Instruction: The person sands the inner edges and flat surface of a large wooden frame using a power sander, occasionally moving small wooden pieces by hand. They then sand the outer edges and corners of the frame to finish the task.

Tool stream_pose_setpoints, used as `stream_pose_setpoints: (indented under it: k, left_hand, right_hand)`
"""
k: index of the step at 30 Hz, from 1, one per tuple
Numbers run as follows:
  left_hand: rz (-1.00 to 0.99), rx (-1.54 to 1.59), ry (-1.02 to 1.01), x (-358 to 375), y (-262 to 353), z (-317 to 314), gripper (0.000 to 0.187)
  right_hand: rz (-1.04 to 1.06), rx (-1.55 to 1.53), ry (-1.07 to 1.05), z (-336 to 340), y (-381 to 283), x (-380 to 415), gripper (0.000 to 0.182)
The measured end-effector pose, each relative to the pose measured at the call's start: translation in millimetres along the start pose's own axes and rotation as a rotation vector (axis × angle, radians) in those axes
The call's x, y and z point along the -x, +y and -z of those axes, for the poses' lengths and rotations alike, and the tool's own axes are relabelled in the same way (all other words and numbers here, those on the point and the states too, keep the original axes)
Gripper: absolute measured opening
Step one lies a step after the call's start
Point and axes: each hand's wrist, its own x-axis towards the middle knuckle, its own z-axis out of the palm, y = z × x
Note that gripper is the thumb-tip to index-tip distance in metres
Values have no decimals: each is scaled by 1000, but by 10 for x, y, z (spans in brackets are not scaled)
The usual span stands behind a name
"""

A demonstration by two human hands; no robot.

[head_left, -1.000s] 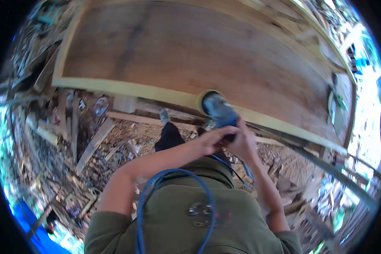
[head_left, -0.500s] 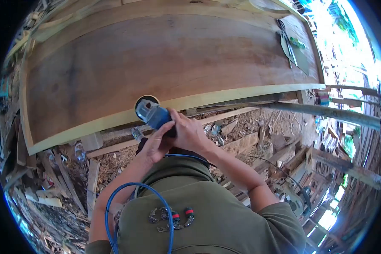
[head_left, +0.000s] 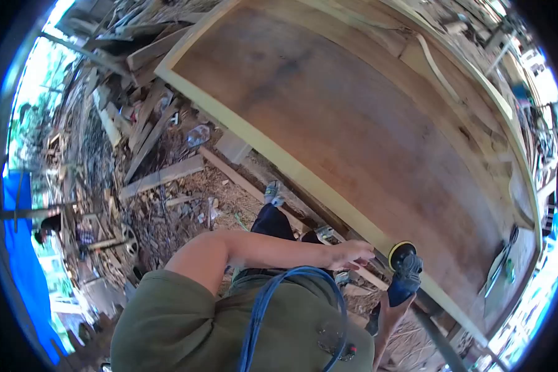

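sander: blue power sander (head_left: 407,273) at lower right, on the near pale edge of the big wood panel (head_left: 366,118); its round yellow-rimmed pad (head_left: 402,248) sits against that edge
sander axis: long axis runs from the handle at the near lower end up to the pad at the far end; pad end points away from the person toward the panel, tilted a little left
right hand: right hand (head_left: 392,310) comes up from the bottom of view and wraps the sander's handle end, fingers clenched round it; partly hidden by the tool body
left hand: left hand (head_left: 351,254) stretched across from the left, fingers loose and spread, holding nothing; just left of the sander, whether it touches the panel edge cannot be told
panel: large brown sheet with pale yellowish border, long axis runs from far left to near right; slanted across the upper right of view
cable: blue cable (head_left: 273,304) loops over the person's green shirt (head_left: 186,328) near the bottom centre
ground: sawdust and scrap planks (head_left: 161,177) left of the panel; a clear plastic bottle (head_left: 198,134) lies among them at far left
feet: one shoe (head_left: 273,192) shows below the panel edge, near centre
far left: blue tarp (head_left: 22,248) along the left border
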Motion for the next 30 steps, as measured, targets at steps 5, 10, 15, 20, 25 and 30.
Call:
stream_pose_setpoints:
  k: [5,10,15,20,25,30]
  left_hand:
    - [54,107,43,-76,-229,-123,30]
    - [5,167,19,79,-281,-154,19]
    - [-115,135,-109,357,-223,-140,44]
    - [-309,266,89,547,-126,-74,55]
    - [-393,305,277,803,77,146,44]
    - [-260,310,257,785,143,154,44]
  right_hand:
    - [141,13,-120,93,-244,-147,86]
    - [379,42,-277,-64,-477,-308,88]
    - [469,-54,-353,-261,-929,-224,82]
    - [612,-18,-369,-497,-1358,-238,83]
    - [627,-2,-432,-714,-1931,-263,81]
    - [561,68,-440,-651,-1931,-241,82]
